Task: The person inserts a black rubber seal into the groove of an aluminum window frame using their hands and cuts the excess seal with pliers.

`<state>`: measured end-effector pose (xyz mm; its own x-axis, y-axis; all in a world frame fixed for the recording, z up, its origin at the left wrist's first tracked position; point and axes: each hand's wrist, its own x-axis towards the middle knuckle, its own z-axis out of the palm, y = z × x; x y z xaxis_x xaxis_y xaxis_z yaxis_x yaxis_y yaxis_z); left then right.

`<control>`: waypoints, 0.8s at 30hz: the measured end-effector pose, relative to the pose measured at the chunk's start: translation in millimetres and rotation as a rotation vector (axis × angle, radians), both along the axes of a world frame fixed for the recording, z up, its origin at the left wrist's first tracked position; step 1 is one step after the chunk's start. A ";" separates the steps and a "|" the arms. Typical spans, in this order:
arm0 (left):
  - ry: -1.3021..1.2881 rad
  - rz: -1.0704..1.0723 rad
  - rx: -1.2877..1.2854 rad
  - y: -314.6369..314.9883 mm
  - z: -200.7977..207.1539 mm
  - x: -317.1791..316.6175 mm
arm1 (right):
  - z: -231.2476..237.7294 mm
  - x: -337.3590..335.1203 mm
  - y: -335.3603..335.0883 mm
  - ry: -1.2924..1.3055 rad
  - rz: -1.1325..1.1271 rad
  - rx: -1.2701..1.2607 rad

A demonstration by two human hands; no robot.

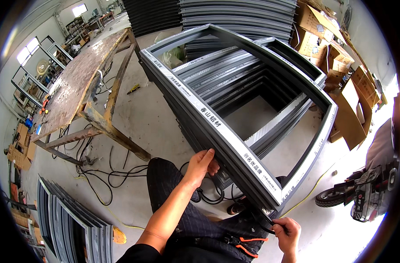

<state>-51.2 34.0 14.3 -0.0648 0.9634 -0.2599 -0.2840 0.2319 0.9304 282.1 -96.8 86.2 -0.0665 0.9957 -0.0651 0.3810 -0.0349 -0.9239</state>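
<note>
1. Head view: the left forearm rises from the lower edge and slants up to the right; the left hand (201,165), at lower centre, has its fingers curled against the side of the top window frame (235,142). Whether it grips anything, I cannot tell.
2. The right hand (287,232), at lower right of centre, is half-closed, thumb and forefinger clamped on one black strip (266,217) by the frame's near corner.
3. One top frame lies across the centre and upper right, over more frames; their number is unclear.
4. One pair of orange-handled pliers (254,239) sits at bottom centre.
5. One table (77,79) stands upper left; one wheel (330,197) shows at right.
</note>
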 end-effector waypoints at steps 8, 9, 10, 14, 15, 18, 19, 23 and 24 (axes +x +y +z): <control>-0.116 -0.123 -0.107 -28.5 15.8 36.7 | 1.1 0.2 3.9 0.056 -0.012 0.005; -0.093 -0.112 -0.102 -29.8 13.4 36.9 | -0.5 -0.4 4.7 0.072 -0.014 -0.007; -0.070 -0.101 -0.096 -29.8 10.5 35.9 | -1.5 -0.7 4.4 0.088 -0.016 -0.018; -0.059 -0.065 -0.105 -31.8 12.4 44.5 | 4.2 -0.9 4.6 0.007 0.019 0.011; -0.064 -0.061 -0.114 -35.1 13.7 46.8 | 4.1 -0.4 4.9 0.015 0.009 0.007; -0.092 -0.220 -0.169 -55.1 18.8 67.3 | 0.8 0.0 4.3 0.038 -0.013 0.001; -0.175 -0.205 -0.169 -56.7 12.1 71.0 | -2.5 0.1 5.2 0.043 -0.017 0.011; -0.158 -0.258 -0.172 -55.4 16.8 67.2 | 1.9 -2.4 5.8 -0.031 -0.008 0.048; -0.164 -0.268 -0.187 -54.6 21.7 63.8 | 3.0 -1.5 6.0 -0.054 0.001 0.100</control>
<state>12.6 -20.6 36.0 0.2407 0.8756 -0.4189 -0.3317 0.4798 0.8123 280.6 -90.8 89.3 -0.0665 0.9973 0.0310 0.4305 0.0567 -0.9008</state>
